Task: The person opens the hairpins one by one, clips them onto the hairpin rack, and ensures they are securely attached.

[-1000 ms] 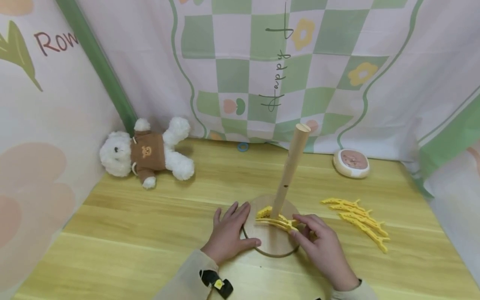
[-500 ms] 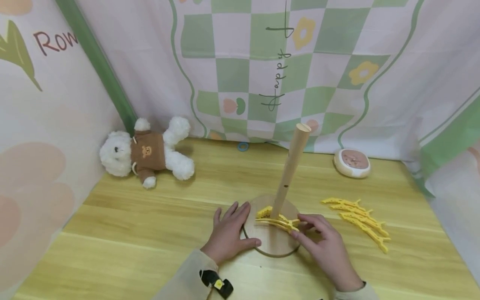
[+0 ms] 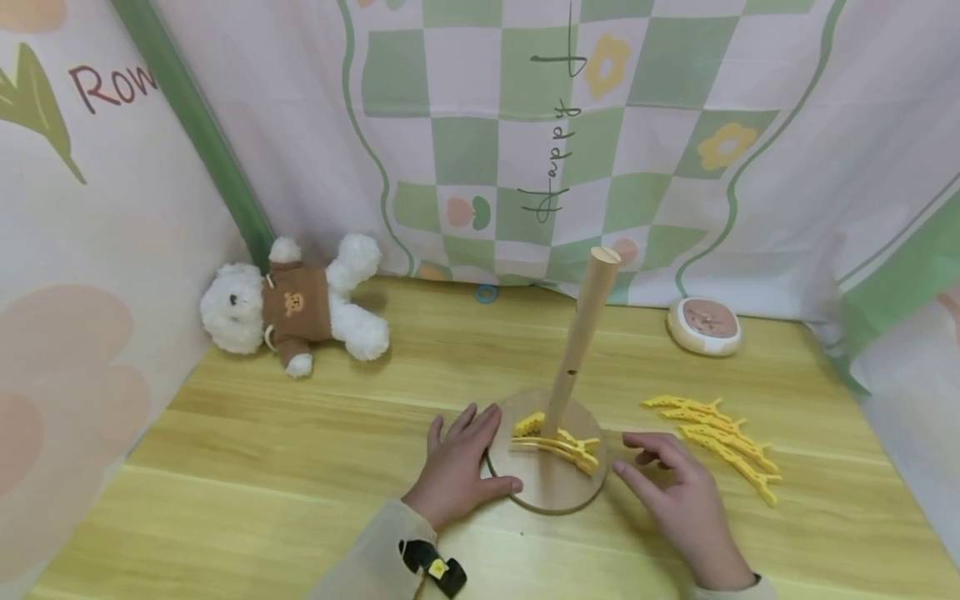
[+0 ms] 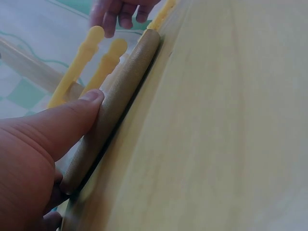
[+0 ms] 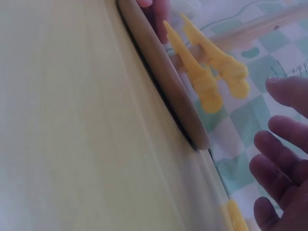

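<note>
A round wooden base (image 3: 551,492) with an upright wooden pole (image 3: 585,333) stands on the table. My left hand (image 3: 461,471) rests along the base's left edge, its fingers straight and its thumb (image 4: 72,118) on the rim. Slim curved yellow pieces (image 3: 558,448), fork-ended like crocodile hair clips, lie over the base around the pole's foot. In the right wrist view two of these yellow pieces (image 5: 199,79) show above the disc. My right hand (image 3: 678,492) is right of the base, apart from it, fingers loosely bent and holding nothing.
Several more yellow pieces (image 3: 716,442) lie in a row on the table to the right. A white plush toy (image 3: 296,304) in a brown top lies back left. A blue ring (image 3: 486,293) and a round white device (image 3: 703,327) sit near the rear curtain (image 3: 465,150).
My right hand has let go of the right end of the yellow pieces at the pole and moved right, off the base. My left hand stays where it was.
</note>
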Motion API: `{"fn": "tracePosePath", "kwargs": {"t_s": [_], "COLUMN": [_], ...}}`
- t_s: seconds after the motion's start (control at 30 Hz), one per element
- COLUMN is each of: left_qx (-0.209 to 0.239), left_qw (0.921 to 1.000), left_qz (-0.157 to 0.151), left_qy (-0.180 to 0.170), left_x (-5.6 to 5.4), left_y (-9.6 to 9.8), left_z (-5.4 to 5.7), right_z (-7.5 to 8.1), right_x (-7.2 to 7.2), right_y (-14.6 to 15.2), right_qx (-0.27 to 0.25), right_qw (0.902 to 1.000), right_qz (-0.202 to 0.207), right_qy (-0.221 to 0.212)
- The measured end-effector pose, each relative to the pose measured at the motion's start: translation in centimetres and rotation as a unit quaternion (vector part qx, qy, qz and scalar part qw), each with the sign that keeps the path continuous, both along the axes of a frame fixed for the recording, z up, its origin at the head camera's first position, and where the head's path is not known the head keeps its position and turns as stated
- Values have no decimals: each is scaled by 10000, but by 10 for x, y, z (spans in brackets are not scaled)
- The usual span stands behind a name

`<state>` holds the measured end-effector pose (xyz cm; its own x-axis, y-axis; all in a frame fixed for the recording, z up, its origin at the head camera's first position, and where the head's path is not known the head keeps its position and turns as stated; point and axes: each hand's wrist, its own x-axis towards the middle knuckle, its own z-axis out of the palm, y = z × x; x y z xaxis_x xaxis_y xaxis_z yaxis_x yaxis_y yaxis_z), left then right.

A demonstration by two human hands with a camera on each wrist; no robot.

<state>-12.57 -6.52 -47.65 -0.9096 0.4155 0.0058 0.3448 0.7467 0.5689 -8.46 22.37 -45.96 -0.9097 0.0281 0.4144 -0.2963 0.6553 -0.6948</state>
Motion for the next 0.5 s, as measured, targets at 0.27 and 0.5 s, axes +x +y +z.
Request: {"fn": "tracePosePath", "kwargs": {"t_s": [0.27,0.5], "left_qx": [-4,-3], "left_qw": [10000,10000], "left_qz": [31,15], "left_qy": [-81,-92], "left_x": [1,1], "left_y": [0,0], "left_z": [1,2], "right_z": [4,3], "right_x": [4,9], "right_y": [11,31], "right_qx": [125,55], "right_qw": [9994,9961], "right_qz": [-324,-841], "right_qy": [-70,-246]}}
